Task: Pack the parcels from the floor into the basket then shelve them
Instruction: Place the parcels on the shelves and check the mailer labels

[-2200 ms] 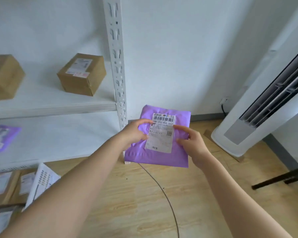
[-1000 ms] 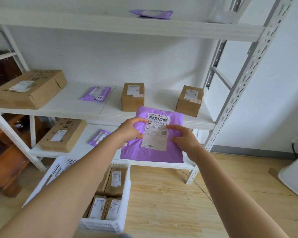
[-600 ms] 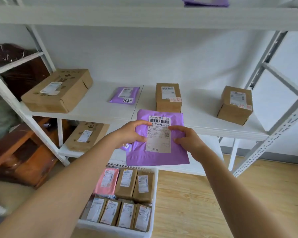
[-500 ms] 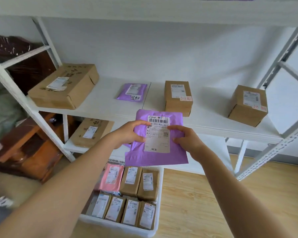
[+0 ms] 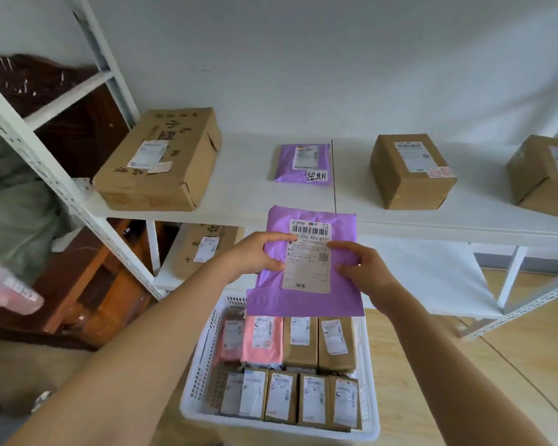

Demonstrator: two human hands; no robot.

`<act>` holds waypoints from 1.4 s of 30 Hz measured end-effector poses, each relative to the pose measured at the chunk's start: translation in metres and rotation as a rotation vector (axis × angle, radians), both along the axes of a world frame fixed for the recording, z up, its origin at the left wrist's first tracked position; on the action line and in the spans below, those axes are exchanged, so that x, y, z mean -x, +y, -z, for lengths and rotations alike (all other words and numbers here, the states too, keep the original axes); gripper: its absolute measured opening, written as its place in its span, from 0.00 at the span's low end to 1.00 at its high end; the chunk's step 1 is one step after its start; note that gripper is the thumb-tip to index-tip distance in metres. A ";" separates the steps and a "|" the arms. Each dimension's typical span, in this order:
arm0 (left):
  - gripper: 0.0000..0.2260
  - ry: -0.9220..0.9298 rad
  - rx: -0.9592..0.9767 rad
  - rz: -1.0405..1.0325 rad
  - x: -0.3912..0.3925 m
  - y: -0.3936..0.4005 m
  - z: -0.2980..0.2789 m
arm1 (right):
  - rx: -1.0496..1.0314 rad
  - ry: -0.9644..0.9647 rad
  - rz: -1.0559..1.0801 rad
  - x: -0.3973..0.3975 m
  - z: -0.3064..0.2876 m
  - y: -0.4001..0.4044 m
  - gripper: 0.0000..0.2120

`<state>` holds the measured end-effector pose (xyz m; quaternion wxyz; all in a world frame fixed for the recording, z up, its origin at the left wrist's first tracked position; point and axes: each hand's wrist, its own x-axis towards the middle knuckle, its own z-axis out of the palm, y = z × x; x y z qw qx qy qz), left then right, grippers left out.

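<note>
I hold a flat purple mailer parcel [image 5: 306,297] with a white shipping label upright in front of me. My left hand [image 5: 255,255] grips its left edge and my right hand [image 5: 364,268] grips its right edge. Below it on the floor stands a white plastic basket [image 5: 369,381] packed with several brown box parcels and two pink mailers. Behind the mailer runs the white shelf [image 5: 484,220], where another purple mailer [image 5: 303,164] lies flat between a large cardboard box [image 5: 161,162] and a small brown box [image 5: 409,172].
A second small box [image 5: 548,175] sits at the shelf's right end. A long brown box [image 5: 207,249] lies on the lower shelf. White perforated uprights [image 5: 45,165] frame the rack. Dark wooden furniture [image 5: 87,284] stands at the left, and wood floor [image 5: 496,365] lies at the right.
My view has swung left from the wall and standing air conditioner to the shelf rack and basket. Both hands have kept the same hold on the purple mailer.
</note>
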<state>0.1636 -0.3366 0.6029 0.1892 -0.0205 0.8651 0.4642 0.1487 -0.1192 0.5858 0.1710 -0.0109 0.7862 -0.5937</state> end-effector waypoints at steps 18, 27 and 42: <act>0.24 -0.019 0.253 -0.156 0.013 -0.100 0.175 | -0.218 -0.046 0.151 0.002 0.160 -0.134 0.29; 0.21 0.008 0.160 -0.254 0.022 -0.121 0.350 | -0.119 -0.108 0.254 0.015 0.332 -0.150 0.30; 0.22 -0.009 0.456 -0.097 0.050 -0.124 0.605 | -0.528 0.065 -0.057 0.037 0.603 -0.161 0.25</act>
